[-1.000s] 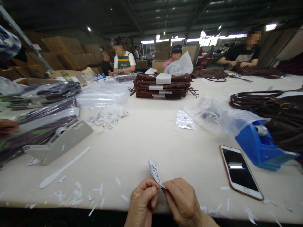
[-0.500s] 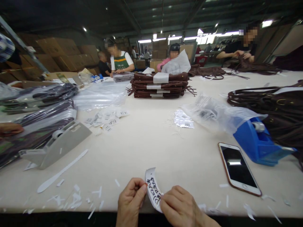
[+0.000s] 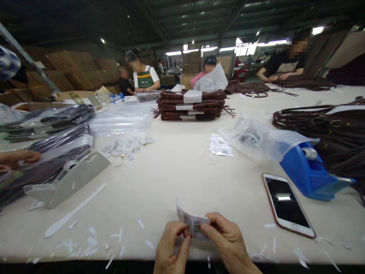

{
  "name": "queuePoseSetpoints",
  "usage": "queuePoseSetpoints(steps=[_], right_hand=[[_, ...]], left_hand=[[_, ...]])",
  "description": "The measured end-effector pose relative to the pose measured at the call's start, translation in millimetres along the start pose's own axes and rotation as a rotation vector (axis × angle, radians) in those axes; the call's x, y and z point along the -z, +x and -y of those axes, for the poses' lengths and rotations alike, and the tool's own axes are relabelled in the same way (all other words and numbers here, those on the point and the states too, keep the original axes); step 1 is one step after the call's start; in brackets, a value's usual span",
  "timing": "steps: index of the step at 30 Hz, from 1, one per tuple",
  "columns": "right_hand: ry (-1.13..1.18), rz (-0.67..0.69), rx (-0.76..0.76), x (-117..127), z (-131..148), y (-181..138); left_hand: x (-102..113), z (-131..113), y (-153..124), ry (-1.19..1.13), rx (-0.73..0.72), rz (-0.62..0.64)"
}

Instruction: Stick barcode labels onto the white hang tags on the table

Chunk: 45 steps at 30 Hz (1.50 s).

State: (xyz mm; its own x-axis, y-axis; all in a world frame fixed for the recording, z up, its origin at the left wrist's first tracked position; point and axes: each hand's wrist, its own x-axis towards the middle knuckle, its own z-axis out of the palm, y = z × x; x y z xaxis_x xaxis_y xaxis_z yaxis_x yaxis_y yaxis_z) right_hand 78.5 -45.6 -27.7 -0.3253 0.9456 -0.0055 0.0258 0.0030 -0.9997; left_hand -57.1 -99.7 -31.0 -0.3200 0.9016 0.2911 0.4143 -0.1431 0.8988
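Above the table's near edge, my hands hold a curled white strip of barcode labels (image 3: 194,223), its printed bars facing me. My right hand (image 3: 228,239) pinches the strip's right end between thumb and fingers. At the lower left of the strip, the thumb and forefinger of my left hand (image 3: 171,247) close on its edge; the exact contact is partly hidden. White paper slips (image 3: 91,241) lie scattered on the tabletop to the left of my hands. A phone (image 3: 288,205) rests face up to the right.
Tape dispensers stand left, grey (image 3: 76,175), and right, blue (image 3: 309,175). Loose labels (image 3: 131,146), silvery packets (image 3: 219,145) and a clear plastic bag (image 3: 256,135) lie farther off. Stacked brown bags (image 3: 191,106) stand beyond. A co-worker's hand (image 3: 21,158) touches wrapped goods at left.
The strip has turned from its handwritten side to its barcode side. Both my hands have shifted slightly right. The co-worker's hand at left has reached farther into view.
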Motion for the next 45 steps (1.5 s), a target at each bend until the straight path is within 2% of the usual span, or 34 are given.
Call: queuePoseSetpoints(steps=[3, 7, 10, 14, 17, 19, 21, 24, 27, 30, 36, 39, 45], right_hand=[[0.260, -0.018, -0.174, 2, 5, 4], [0.393, -0.067, -0.270, 7, 9, 8], [0.355, -0.084, -0.245, 10, 6, 10], [0.277, -0.066, -0.182, 11, -2, 9], [0.224, -0.071, -0.140, 9, -6, 7], [0.159, -0.085, -0.090, 7, -7, 5], [0.078, -0.078, -0.018, 6, -6, 3], [-0.041, -0.038, 0.083, 7, -5, -1], [-0.176, 0.005, 0.195, 10, -3, -3], [-0.309, 0.035, 0.367, 11, -3, -5], [-0.520, 0.011, 0.685, 7, -3, -6], [-0.570, -0.013, 0.753, 7, -2, -6], [-0.607, -0.028, 0.762, 7, -2, -5]], left_hand=[[-4, 8, 1, 0.038, -0.077, 0.047], [-7, 15, -1, 0.120, -0.171, 0.027], [-3, 13, 1, 0.164, -0.189, 0.015], [3, 3, 6, 0.139, -0.081, 0.076], [-2, -4, 8, 0.171, -0.089, -0.012], [-9, -9, 7, 0.188, -0.133, -0.093], [-18, -12, 7, 0.155, -0.126, -0.096], [-26, -15, 7, 0.076, -0.004, -0.031], [-29, -16, 6, 0.060, 0.070, -0.053], [-30, -14, 1, 0.088, 0.040, -0.110], [-33, -9, -4, 0.205, -0.068, -0.205], [-31, -11, -1, 0.193, -0.077, -0.180], [-24, -12, 2, 0.021, 0.099, -0.118]])
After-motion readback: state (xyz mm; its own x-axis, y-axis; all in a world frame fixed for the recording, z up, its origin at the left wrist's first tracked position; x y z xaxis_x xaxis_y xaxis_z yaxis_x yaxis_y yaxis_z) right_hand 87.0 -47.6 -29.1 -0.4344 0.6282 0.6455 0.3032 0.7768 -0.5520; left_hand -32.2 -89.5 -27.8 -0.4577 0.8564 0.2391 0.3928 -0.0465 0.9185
